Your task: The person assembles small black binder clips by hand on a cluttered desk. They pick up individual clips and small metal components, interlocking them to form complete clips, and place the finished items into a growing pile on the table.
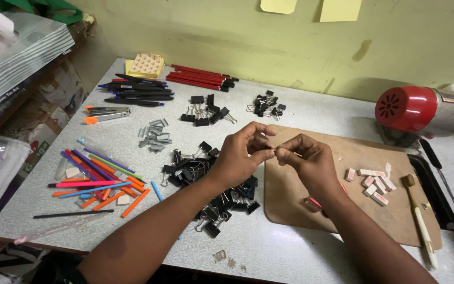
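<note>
Two hands meet above the near edge of a brown board (pixel 311 210) on a grey speckled table (pixel 311 113). The left hand (pixel 240 158) and the right hand (pixel 308 160) each pinch their fingertips narrowly on one tiny object (pixel 272 150) held between them; it is too small and too hidden by the fingers to tell what it is. Just below and to the left of the left hand lies a large heap of black binder clips (pixel 206 181), spreading under the forearm. Two smaller groups of black clips (pixel 206 110) sit farther back, near a little pile of grey staples (pixel 155 135). To the left lie coloured pens (pixel 98 181), with black pens (pixel 137 90) and red pencils (pixel 198 78) toward the wall. On the board's right part rest several small pinkish erasers (pixel 374 181), beside a long brush with a pale handle (pixel 419 218). A red and silver machine (pixel 421 110) stands at the table's far right
</note>
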